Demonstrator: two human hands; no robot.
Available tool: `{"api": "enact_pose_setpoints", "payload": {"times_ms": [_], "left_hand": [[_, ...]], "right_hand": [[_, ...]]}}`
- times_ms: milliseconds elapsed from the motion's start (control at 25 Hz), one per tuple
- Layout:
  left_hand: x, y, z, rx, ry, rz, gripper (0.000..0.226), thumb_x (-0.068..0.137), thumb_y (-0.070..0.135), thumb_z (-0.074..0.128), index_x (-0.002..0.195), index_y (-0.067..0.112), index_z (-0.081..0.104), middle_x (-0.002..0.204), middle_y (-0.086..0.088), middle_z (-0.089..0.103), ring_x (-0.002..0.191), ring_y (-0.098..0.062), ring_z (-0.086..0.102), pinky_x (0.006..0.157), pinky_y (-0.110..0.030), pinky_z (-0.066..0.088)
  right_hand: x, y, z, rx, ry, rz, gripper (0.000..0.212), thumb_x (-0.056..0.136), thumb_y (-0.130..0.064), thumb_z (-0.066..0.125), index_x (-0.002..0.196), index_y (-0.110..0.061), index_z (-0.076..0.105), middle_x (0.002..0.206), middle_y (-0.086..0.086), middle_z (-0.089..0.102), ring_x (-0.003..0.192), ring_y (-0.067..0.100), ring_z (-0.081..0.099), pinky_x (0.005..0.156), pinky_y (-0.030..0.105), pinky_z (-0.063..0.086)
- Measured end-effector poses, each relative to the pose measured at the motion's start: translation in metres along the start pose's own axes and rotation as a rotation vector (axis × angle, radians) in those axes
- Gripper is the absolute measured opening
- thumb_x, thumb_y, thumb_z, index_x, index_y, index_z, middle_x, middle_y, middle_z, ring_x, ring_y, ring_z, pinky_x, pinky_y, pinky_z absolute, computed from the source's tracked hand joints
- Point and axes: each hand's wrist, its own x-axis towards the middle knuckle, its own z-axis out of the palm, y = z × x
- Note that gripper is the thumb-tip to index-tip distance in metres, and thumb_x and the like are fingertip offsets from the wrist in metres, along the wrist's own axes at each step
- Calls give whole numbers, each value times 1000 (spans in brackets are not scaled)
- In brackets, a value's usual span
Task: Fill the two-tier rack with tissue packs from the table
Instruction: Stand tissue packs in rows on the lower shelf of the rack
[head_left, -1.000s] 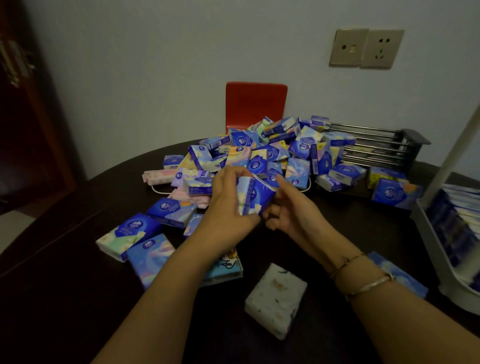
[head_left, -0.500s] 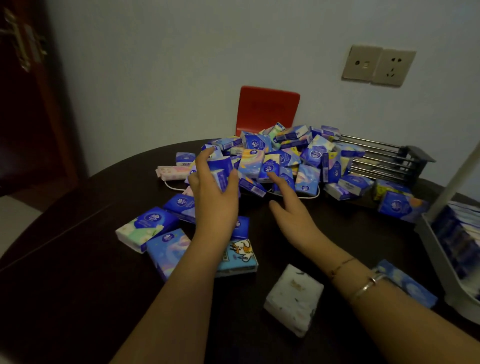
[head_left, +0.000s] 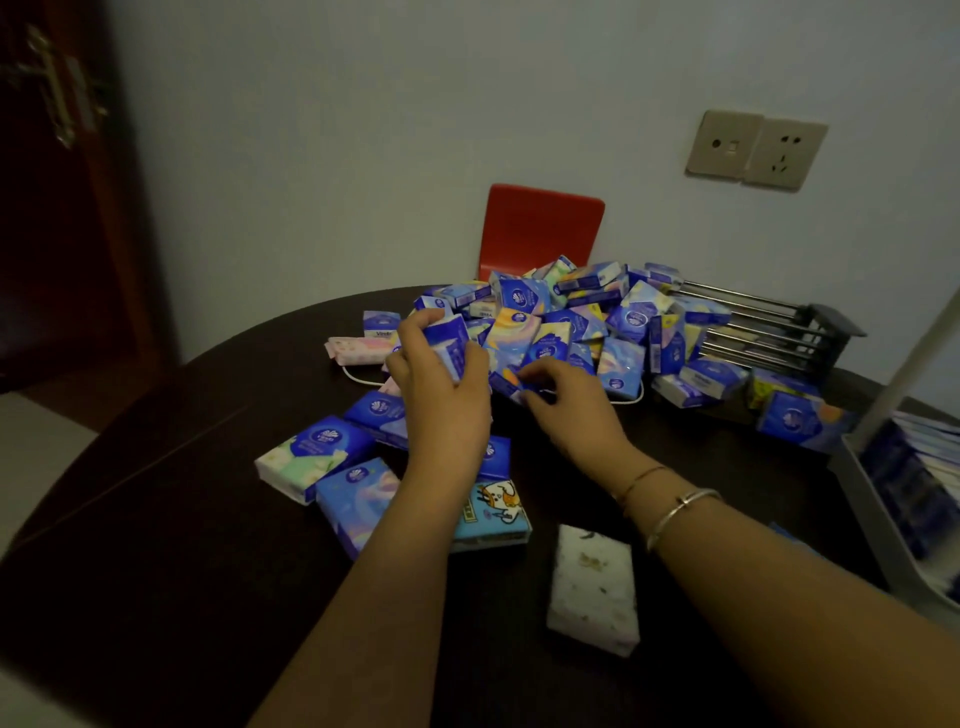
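Rack (head_left: 883, 514) at right table edge, tier holding blue packs on edge, white post rising from it. Pack heap (head_left: 561, 322) mid-table, spilling against dark wire tray (head_left: 769, 332) behind. Left hand (head_left: 441, 384) curled round blue pack (head_left: 454, 345); right hand (head_left: 569, 402) pinching pack at heap's front edge. Loose packs near left arm; white pack (head_left: 592, 587) alone in front. Bare dark table (head_left: 156, 545) left and near. Small print unreadable.

Pretty dim room; plain pale painted wall (head_left: 363, 130) behind a dark round wooden table (head_left: 156, 519); red plastic chair back (head_left: 540, 228) against it; beige wall socket plates (head_left: 756, 150) up right; dark wooden door (head_left: 57, 208) on the left.
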Motion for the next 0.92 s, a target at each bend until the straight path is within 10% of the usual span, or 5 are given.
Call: {"api": "enact_pose_setpoints", "payload": {"times_ms": [280,560,680,840,920], "left_hand": [[-27,9,9,71,-30,79,39,95,26,50,130,33,34,143,-4,27,111,-9,41,84,-32,49],[-20,2,5,81,-33,39,38,94,27,51,128,34,34,139,-4,28,111,-19,51,85,-42,53],[-25,6,8,72,-46,65,38,95,25,51,127,34,34,138,-3,29,109,-16,53,85,-38,54],[-53,10,22,128,-167,388,40,93,14,54,129,20,39,135,-5,36,104,20,38,92,2,27],[-67,15,31,175,-295,435,42,93,16,54,131,21,38,136,-3,35,113,8,36,94,-1,25]], "right_hand": [[-33,-5,-50,57,-236,-30,44,93,-17,53,136,-20,42,141,2,46,126,19,47,98,25,37],[-10,2,-11,-78,-416,-32,65,91,-30,57,148,-28,24,154,2,28,145,29,11,116,48,20],[-18,1,-24,-346,-356,-165,48,88,-36,59,134,-28,46,131,6,48,126,27,42,105,43,34],[-59,2,-78,-262,-376,-82,38,82,-37,67,116,-23,57,112,3,49,103,19,53,86,26,42],[-83,5,-114,-222,-287,-55,38,77,-34,73,110,-22,60,104,0,52,98,13,53,82,20,41]]}}
